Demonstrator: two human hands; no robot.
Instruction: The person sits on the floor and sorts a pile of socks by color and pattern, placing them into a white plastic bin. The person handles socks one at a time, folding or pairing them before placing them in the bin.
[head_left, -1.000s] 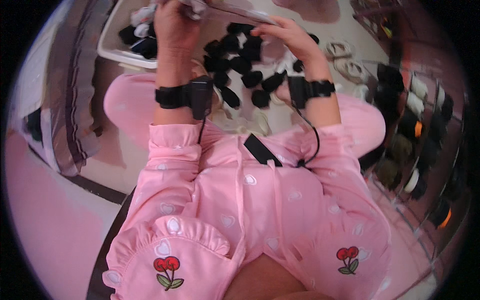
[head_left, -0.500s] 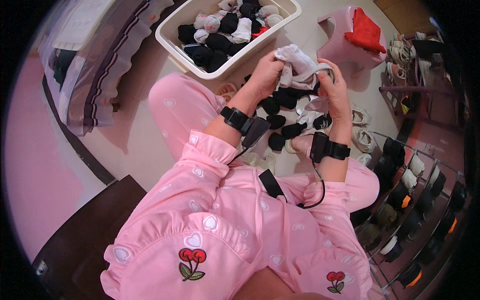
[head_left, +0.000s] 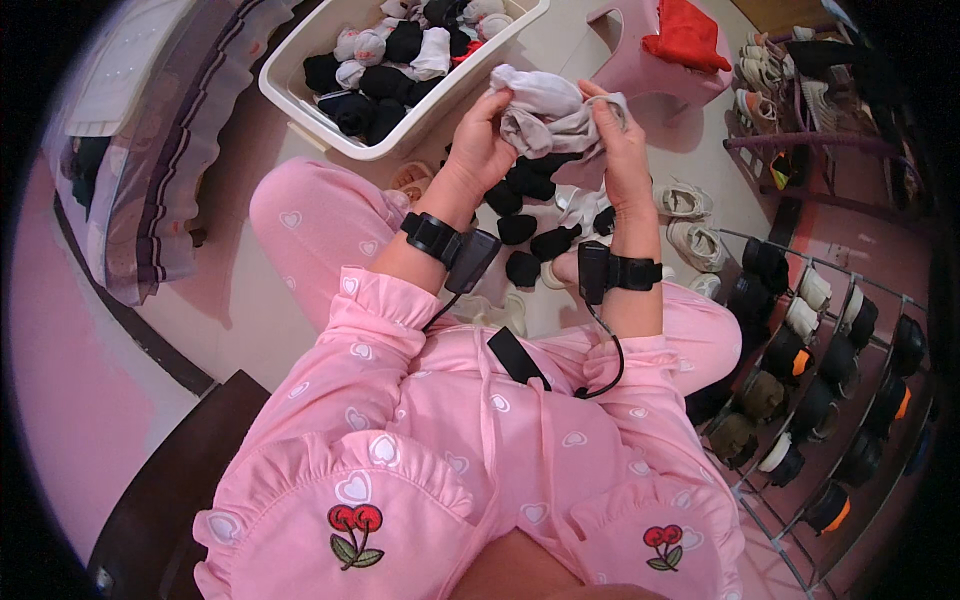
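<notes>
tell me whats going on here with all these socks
A person in pink pyjamas sits holding a bundle of light grey socks in both hands, left hand and right hand gripping it above a pile of rolled black socks on the floor. A white basket with more rolled socks sits ahead, and a shoe rack stands to the right.

So the white plastic basket [head_left: 300, 95] full of rolled black and white socks [head_left: 400, 45] sits on the floor ahead-left, pink plastic stool [head_left: 640, 70] to its right. Loose black sock balls [head_left: 535, 215] lie between the knees, under the bunched grey sock [head_left: 545, 110]. Metal shoe rack [head_left: 830, 380] stands far right.
</notes>
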